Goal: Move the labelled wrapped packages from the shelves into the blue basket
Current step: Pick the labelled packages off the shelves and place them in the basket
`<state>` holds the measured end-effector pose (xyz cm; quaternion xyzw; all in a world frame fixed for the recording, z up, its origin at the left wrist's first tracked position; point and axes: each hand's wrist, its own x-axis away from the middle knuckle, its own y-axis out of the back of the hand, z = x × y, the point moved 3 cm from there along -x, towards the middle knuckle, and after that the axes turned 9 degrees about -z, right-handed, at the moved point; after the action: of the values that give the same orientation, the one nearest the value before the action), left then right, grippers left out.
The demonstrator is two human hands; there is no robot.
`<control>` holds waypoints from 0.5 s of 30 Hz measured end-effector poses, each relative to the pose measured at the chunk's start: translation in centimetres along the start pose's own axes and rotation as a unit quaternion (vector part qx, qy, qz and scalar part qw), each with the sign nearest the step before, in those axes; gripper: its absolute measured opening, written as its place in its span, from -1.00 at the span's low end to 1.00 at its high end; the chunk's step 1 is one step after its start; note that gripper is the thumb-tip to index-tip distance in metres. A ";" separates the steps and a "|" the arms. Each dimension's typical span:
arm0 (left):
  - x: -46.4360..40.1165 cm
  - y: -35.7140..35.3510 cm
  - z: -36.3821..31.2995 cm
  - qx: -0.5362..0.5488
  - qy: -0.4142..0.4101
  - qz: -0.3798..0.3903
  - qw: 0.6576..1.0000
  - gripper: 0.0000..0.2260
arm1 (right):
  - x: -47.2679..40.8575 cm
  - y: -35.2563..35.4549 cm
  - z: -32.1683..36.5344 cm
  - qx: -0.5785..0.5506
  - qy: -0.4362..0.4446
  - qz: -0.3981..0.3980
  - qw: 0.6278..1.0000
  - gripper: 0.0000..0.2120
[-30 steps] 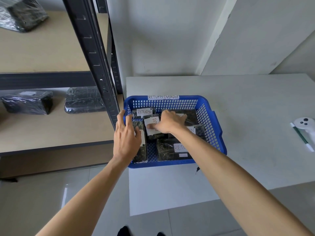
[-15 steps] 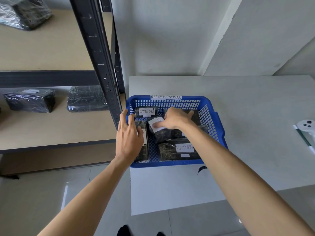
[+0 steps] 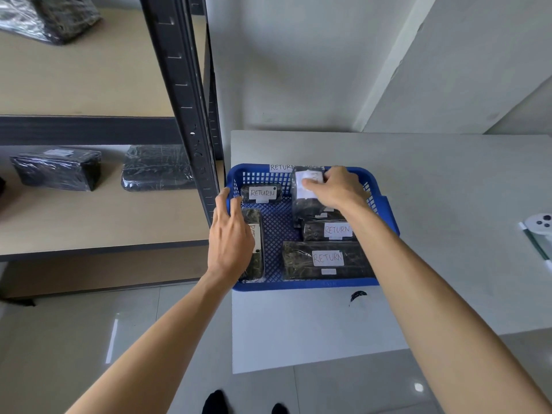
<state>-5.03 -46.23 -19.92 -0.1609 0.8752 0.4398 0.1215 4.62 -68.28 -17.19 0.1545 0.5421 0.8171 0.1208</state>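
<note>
On the shelf [image 3: 89,222] at nine o'clock two wrapped packages lie well apart from the basket: one with a small pale label on top [image 3: 56,168], and a flatter one [image 3: 156,168] just beside the black upright [image 3: 185,115]. A third [image 3: 50,16] sits on the upper board at eleven o'clock. They look like dark blocks under shiny cling film: I judge them stiff enough to lift by the long sides, light to middling, and slick, so a grip across the width with the thumb opposite the fingers should serve better than a pinch on the film. The upright stands between the shelf and the basket, so a package must come out round it.

The left hand [image 3: 230,234] rests on the basket's [image 3: 304,284] left rim, fingers straight and loose, steadying it and holding nothing; it partly covers a narrow package [image 3: 255,252] inside.

In the basket, a small package marked RETURN [image 3: 262,193] lies at the back, two more [image 3: 328,230] [image 3: 327,259] at the front. The right hand [image 3: 334,189], at one o'clock, has its fingers curled round a tall package [image 3: 307,201], which stands on end, tilted, against the far wall; its label is too blurred to read.

On the table [image 3: 448,189] at three o'clock lies a white controller [image 3: 539,224], clear of the work.
</note>
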 end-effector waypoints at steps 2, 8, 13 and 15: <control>0.0 0.0 0.0 0.001 0.002 0.000 1.000 -0.65 | 0.2 -0.1 -0.7 0.022 -0.009 -0.010 1.000 -0.41; 0.0 0.2 -0.2 0.000 0.000 0.000 1.000 -0.66 | 1.0 -0.9 -1.1 0.020 0.014 -0.020 1.000 -0.46; 0.0 0.1 -0.1 0.004 -0.002 -0.003 1.000 -0.69 | 2.4 0.0 0.3 0.002 0.083 -0.065 0.994 -0.55; 0.0 0.1 -0.1 0.004 -0.001 -0.002 1.000 -0.69 | 3.1 -0.1 1.3 -0.011 0.102 -0.058 0.993 -0.61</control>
<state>-5.07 -46.25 -19.83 -0.1618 0.8763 0.4365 0.1237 2.26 -66.04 -16.43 0.0376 0.5508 0.8260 0.1137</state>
